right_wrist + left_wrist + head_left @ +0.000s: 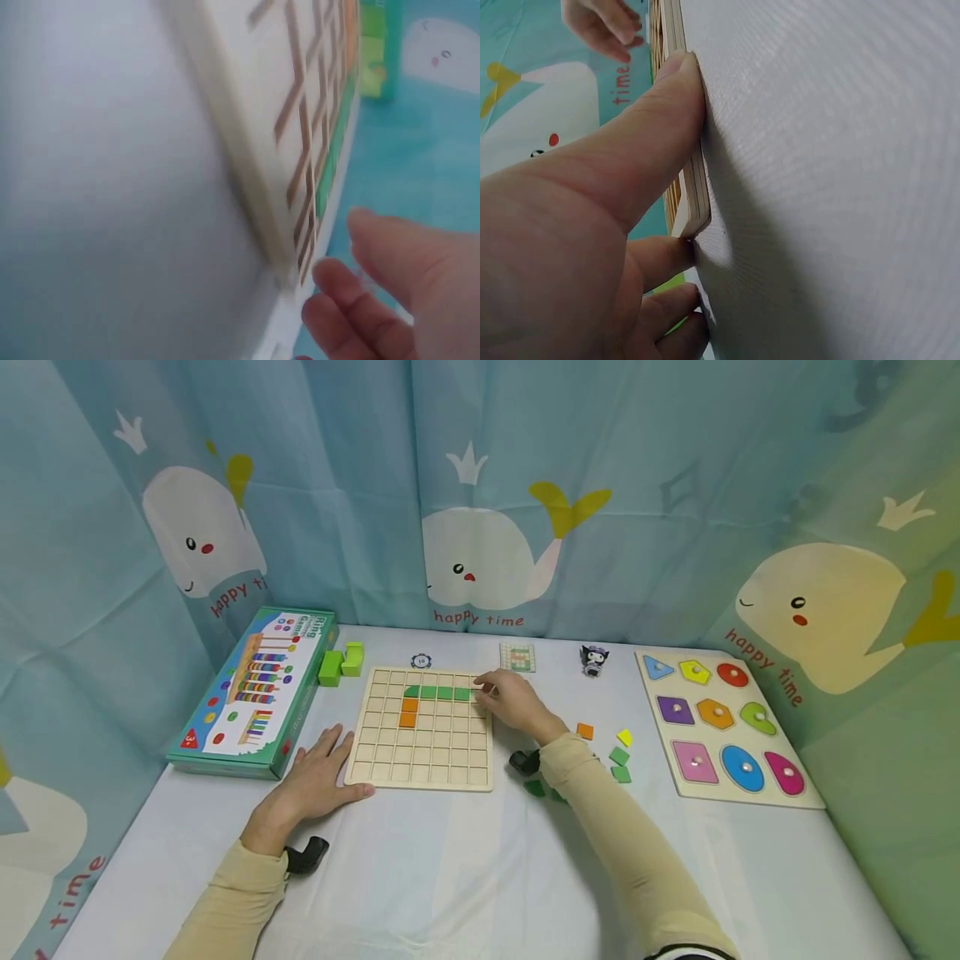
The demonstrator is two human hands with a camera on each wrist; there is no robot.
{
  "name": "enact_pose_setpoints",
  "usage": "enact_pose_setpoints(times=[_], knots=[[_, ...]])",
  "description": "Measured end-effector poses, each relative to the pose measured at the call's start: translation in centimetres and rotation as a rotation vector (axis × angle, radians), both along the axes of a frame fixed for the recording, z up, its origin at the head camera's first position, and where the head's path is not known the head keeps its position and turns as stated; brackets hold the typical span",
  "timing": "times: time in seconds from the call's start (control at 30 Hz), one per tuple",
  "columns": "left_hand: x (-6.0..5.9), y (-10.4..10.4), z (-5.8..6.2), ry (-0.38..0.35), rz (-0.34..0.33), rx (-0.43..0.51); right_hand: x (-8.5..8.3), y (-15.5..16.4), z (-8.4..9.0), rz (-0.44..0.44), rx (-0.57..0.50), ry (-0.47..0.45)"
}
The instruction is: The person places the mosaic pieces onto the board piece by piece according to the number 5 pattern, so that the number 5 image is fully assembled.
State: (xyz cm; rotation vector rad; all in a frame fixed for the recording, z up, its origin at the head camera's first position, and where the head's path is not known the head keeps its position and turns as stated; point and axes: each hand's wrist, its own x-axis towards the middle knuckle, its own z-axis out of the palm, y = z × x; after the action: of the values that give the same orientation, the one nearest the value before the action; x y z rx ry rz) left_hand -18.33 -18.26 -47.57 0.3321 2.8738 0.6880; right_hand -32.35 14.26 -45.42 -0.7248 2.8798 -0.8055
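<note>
A square wooden grid board (453,756) lies on the table between both hands. Along its upper part runs a row of green tiles (442,692), with orange tiles (408,712) in a column below the row's left end. My right hand (512,700) is over the board's upper right corner, fingers bent; in the right wrist view its thumb (397,244) and fingertips stand apart, with nothing visible between them. My left hand (318,777) lies spread on the table at the board's lower left corner. In the left wrist view its thumb (671,97) touches the board's edge.
Loose orange (585,731), yellow (625,738) and green tiles (619,756) lie right of the board, some partly behind the right sleeve. A shape puzzle (720,743) stands far right, a game box (255,693) left. Behind are green blocks (330,668), a pattern card (517,657) and a figurine (593,660).
</note>
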Motion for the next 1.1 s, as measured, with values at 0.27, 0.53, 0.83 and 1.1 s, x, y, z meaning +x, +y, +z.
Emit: enact_pose_setpoints(times=[0.27,0.53,0.83,1.1], knots=[[0.1,0.1,0.2,-0.009,-0.004,0.005,1.0,5.8,0.2,-0.028,0.027,0.02],[0.3,0.2,0.4,0.003,-0.007,0.002,2.6,10.2,0.1,-0.089,0.024,-0.004],[0.2,0.2,0.3,-0.001,-0.01,0.016,3.7,12.5,-0.3,-0.094,0.044,-0.012],[0.2,0.2,0.4,-0.007,-0.005,0.007,4.7,13.5,-0.9,-0.043,0.069,0.048]])
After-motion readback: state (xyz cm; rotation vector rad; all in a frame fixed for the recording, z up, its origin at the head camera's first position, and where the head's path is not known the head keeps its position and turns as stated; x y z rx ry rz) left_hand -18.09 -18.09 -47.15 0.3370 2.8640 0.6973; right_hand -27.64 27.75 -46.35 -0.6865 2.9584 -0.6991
